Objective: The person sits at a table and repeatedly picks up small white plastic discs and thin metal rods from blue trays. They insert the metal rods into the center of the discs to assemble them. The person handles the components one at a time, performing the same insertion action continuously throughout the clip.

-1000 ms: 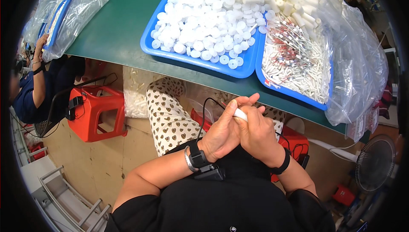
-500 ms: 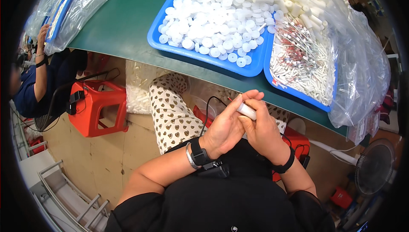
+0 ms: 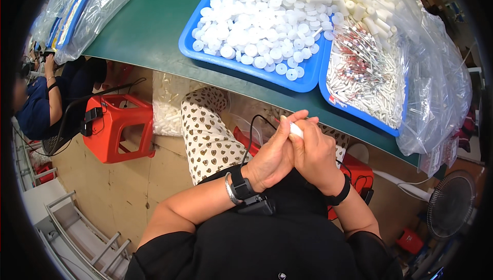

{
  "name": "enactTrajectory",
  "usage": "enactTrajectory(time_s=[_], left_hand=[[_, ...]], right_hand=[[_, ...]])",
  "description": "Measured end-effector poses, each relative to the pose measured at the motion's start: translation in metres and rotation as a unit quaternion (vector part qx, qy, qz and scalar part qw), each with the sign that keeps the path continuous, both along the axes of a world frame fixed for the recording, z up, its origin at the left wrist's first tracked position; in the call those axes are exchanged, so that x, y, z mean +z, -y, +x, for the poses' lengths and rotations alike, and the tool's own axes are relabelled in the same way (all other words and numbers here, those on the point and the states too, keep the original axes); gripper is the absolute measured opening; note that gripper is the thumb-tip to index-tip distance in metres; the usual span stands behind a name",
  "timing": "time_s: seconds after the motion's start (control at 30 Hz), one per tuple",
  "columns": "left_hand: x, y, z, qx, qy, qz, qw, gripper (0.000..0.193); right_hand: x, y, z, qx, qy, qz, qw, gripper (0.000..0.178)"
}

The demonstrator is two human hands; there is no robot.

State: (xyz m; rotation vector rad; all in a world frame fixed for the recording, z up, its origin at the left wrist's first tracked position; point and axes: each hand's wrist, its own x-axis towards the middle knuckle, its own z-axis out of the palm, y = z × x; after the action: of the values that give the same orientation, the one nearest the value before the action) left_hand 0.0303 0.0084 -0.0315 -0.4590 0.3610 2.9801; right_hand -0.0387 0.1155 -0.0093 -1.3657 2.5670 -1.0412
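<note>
In front of my lap, just off the table edge, my two hands meet around a small white cylinder (image 3: 296, 130). My right hand (image 3: 317, 157) is closed round it, with the thumb laid along its near side. My left hand (image 3: 270, 163) presses against it from the other side, thumb up at its end and fingers behind. Most of the cylinder is hidden by my fingers. Beyond my hands, a blue tray (image 3: 246, 71) carries a heap of white plastic discs (image 3: 257, 28). Beside it, a smaller blue tray (image 3: 359, 117) holds thin white pieces with red and silver wire-like leads (image 3: 357, 56).
Thick white cylinders (image 3: 359, 10) lie under clear plastic bags (image 3: 436, 85) at the right of the green table (image 3: 149, 28). A red stool (image 3: 115, 131) stands at left, a fan (image 3: 452, 205) at right. A co-worker (image 3: 38, 100) sits at far left by bagged blue trays.
The white cylinder has turned and slipped deeper between my hands; less of it shows, and the red tip has gone from sight. The co-worker's hand has moved lower beside the bag.
</note>
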Motion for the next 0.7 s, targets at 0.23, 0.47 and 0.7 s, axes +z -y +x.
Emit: enactTrajectory(time_s=[0.23,0.47,0.7], left_hand=[[-0.001,0.007,0.003,-0.030,-0.038,-0.162,0.986,0.066],[-0.012,0.008,0.014,-0.055,0.003,-0.188,0.981,0.068],[-0.001,0.030,0.014,-0.072,0.000,-0.160,0.984,0.066]], right_hand=[[0.007,-0.002,0.001,0.004,0.190,-0.028,0.981,0.018],[-0.007,-0.002,0.002,0.000,0.345,-0.056,0.937,0.022],[0.000,-0.014,-0.016,-0.008,0.804,-0.067,0.590,0.042]])
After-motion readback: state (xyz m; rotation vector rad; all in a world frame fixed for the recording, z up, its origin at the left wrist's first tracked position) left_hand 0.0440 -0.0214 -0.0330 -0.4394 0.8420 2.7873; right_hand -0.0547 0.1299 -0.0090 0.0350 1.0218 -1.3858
